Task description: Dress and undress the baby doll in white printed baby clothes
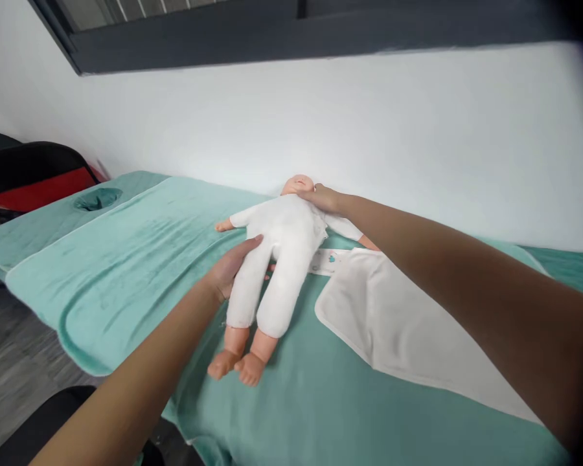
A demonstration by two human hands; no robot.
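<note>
A baby doll [291,223] in a white cloth body lies face up, its bare feet toward me and its head near the wall. My left hand [234,262] is wrapped round the doll's thigh on the left, thumb on top, with fingertips showing between the legs. At the neck, my right hand [323,197] grips beside the head, its fingers partly hidden behind it. Just right of the doll, a white cloth wrap [398,317] lies spread out, and its printed strap [328,260] reaches to the doll's side. My right forearm covers part of the wrap.
The doll and wrap rest on a bed with a green cover [140,259], which has a round hole [98,199] at the left end. A white wall [214,123] runs along the back beneath a dark window frame [199,39]. Black-and-red chairs [39,188] stand at the left.
</note>
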